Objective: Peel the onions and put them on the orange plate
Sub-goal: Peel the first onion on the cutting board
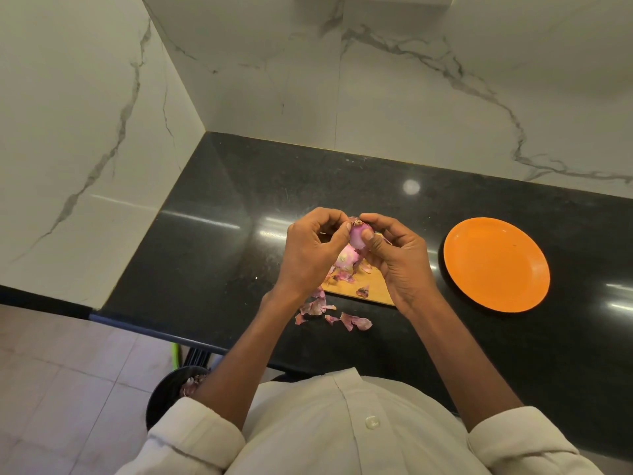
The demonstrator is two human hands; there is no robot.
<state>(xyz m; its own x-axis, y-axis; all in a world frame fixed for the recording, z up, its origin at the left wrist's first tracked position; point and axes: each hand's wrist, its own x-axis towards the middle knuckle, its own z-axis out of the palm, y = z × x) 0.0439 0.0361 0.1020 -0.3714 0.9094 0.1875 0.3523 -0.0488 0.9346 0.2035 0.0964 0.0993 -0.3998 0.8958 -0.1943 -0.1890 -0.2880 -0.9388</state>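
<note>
A small purple onion [358,235] is held up above the wooden cutting board [371,286], between both hands. My left hand [308,252] pinches its left side with curled fingers. My right hand [397,255] grips its right side, thumb pressed on the front. Just below, a second, paler onion [347,259] lies on the board, partly hidden by my hands. The orange plate [496,264] sits to the right on the black counter and holds nothing.
Loose purple onion skins [354,321] lie on the board and on the black counter [212,234] in front of it. Marble walls close the counter at the back and left. A dark bin [171,392] stands on the floor below the counter's front edge.
</note>
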